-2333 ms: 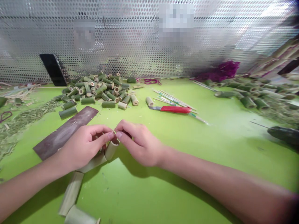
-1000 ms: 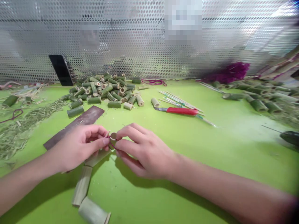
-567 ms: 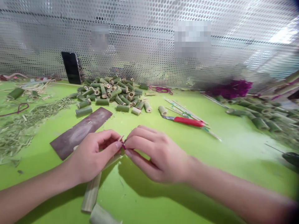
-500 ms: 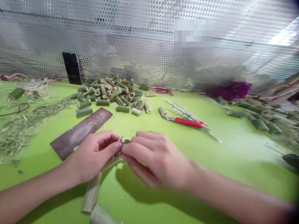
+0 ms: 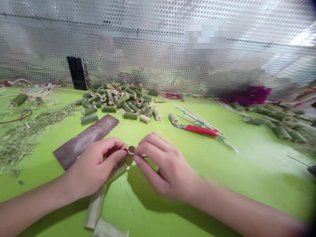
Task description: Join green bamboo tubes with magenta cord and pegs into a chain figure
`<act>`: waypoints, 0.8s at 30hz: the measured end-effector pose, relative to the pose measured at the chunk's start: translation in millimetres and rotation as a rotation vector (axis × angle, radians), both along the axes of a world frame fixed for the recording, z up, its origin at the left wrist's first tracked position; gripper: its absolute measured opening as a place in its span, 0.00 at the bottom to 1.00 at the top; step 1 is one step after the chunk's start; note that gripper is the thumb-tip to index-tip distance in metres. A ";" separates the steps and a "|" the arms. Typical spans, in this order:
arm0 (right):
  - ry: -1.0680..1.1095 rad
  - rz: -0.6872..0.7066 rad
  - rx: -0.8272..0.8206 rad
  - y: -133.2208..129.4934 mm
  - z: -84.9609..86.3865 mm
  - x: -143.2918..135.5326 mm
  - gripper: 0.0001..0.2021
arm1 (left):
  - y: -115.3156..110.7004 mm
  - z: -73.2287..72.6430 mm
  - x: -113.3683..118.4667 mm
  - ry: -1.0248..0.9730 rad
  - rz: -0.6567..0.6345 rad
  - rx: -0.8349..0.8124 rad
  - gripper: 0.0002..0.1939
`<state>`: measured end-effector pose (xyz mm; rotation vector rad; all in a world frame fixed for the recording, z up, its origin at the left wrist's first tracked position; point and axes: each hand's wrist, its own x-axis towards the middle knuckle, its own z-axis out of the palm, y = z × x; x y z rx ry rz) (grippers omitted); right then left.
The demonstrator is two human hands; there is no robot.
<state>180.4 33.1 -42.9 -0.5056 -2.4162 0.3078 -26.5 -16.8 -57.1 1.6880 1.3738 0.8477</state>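
Above the green table, my left hand is closed in a pinch on a dark red cord and what looks like a thin bamboo sliver. The cord runs across to my right hand, whose thumb and forefinger are pressed together on its other part. Behind the cord, the open round end of a bamboo tube shows between the hands; the rest of it is hidden. Under my left hand lies a pale bamboo piece, joined or touching at one end another bamboo piece. A third bamboo piece is at the bottom edge.
Sandpaper lies beyond my left hand. Further back are a heap of cut bamboo tubes, a red-handled knife, thin sticks and an upright phone. Shavings cover the left; longer bamboo pieces lie right. Perforated metal stands behind.
My right hand has moved slightly right, away from my left hand. A stretch of red cord and the tube's round end now show between them.
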 end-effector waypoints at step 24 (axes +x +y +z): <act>0.173 -0.176 -0.534 -1.4 -3.3 -8.7 0.06 | -1.5 1.7 1.5 0.174 0.020 0.197 0.11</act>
